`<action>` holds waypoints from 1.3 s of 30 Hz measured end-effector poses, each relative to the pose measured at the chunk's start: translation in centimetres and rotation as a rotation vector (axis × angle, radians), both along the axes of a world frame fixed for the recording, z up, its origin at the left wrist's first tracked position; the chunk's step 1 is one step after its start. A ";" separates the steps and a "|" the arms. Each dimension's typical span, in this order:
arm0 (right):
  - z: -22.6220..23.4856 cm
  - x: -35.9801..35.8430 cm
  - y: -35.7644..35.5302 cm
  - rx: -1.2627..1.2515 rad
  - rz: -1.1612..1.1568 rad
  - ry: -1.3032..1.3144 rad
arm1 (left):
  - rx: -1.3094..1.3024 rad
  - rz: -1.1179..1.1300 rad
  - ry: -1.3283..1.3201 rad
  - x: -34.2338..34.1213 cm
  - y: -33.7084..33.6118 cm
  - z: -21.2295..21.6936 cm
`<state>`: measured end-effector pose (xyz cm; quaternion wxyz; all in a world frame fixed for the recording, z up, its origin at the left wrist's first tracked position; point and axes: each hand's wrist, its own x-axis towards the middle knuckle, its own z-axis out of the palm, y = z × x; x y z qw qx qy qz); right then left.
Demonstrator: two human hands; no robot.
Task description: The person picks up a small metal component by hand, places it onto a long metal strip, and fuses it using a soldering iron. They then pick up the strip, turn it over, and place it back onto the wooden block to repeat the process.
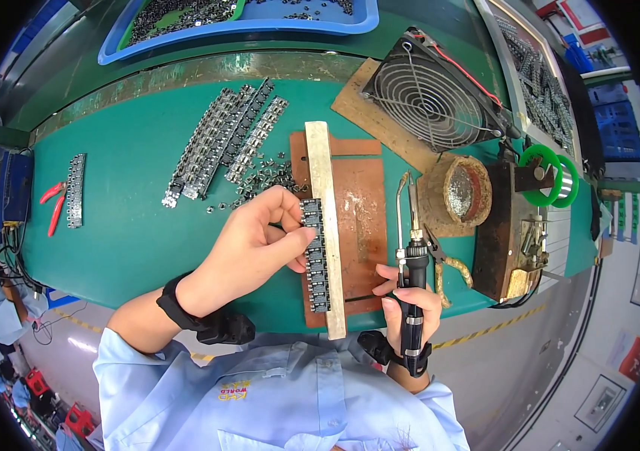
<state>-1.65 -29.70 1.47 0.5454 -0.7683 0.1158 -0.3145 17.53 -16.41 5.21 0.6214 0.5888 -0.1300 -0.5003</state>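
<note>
My left hand (249, 252) is closed, thumb and fingers at the upper part of a strip of black components (317, 274). The strip lies along the left side of a pale straight bar (322, 173), which crosses a reddish-brown board (359, 225). In my right hand (419, 304) is a soldering iron (415, 263) with a black handle, its tip pointing away from me. A thin curved metal tube (400, 203) runs beside the tip. The iron is right of the board, apart from the strip.
Component strips (218, 143) and loose small parts (264, 179) lie left of the board. Red-handled pliers (54, 207) rest farther left. To the right are a fan (436, 94), a round pot (436, 197), yellow-handled pliers (455, 272) and a green solder spool (541, 174). A blue tray (297, 28) stands behind.
</note>
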 end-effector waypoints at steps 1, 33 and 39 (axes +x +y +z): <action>0.2 0.0 0.2 0.001 0.024 0.012 | -0.007 -0.001 -0.003 0.0 0.0 0.0; 1.5 3.0 3.5 -0.167 0.069 0.093 | 0.074 -0.330 -1.677 -0.7 2.0 2.4; 1.4 3.1 4.0 -0.181 0.060 0.119 | 0.067 -0.347 -1.789 -0.7 2.2 1.9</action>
